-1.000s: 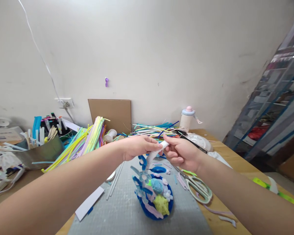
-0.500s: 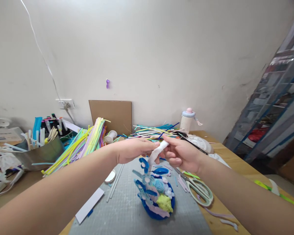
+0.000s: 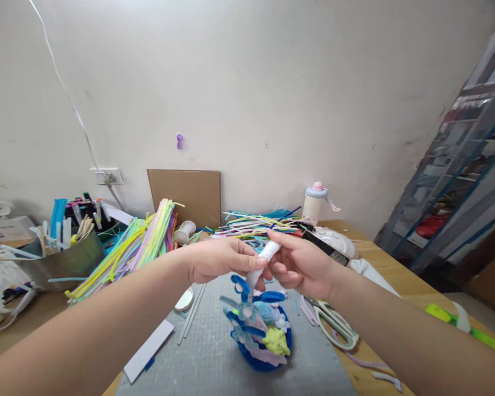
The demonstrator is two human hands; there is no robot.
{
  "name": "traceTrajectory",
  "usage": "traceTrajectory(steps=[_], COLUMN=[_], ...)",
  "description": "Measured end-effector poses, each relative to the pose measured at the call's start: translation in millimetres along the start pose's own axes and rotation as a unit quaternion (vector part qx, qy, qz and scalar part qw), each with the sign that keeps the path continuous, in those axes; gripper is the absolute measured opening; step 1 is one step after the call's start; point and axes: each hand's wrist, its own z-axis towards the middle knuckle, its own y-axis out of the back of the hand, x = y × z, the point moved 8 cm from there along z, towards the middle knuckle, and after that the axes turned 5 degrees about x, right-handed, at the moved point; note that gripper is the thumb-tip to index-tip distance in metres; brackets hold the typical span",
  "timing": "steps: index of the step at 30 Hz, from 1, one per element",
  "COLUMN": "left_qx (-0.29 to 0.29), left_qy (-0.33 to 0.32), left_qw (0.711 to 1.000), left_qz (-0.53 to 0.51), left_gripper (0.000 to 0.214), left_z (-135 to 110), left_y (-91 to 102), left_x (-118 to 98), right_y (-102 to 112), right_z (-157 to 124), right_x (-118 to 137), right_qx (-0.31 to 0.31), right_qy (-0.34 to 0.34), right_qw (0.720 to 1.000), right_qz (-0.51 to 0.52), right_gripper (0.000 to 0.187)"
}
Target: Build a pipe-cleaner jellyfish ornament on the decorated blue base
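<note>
Between the fingers of both my hands is a white fuzzy strip, probably chenille, slanting up to the right. My left hand pinches its lower part. Thumb and fingers of my right hand are closed around its upper end. Just under them stands a craft piece with a dark blue base, blue looped flowers on stems, a light blue ball and a yellow-green lump. The white strip runs down behind the flowers, and my fingers hide where it ends.
A grey cutting mat lies under the craft piece. Pale green scissors rest to the right. Bundled chenille stems lean at the left, with more stems behind my hands. A bottle stands near the wall, beside a phone.
The white strip looks straighter and smoother than before, and both hands have dipped slightly around it. The craft piece has barely shifted in view.
</note>
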Motion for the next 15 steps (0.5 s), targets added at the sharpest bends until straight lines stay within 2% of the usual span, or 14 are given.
traceTrajectory(steps=[8, 15], left_qx=[-0.01, -0.013], left_qy=[0.015, 0.024], left_qw=[1.0, 1.0], left_qz=[-0.008, -0.015], left_gripper=[0.032, 0.032], left_z=[4, 7], left_y=[3.8, 6.0], left_x=[5, 7], right_y=[7, 10], right_z=[0, -2], right_x=[2, 15], right_qx=[-0.054, -0.098], right_qy=[-0.005, 0.035], right_qw=[0.999, 0.993], right_qz=[-0.003, -0.048], right_gripper=[0.047, 0.045])
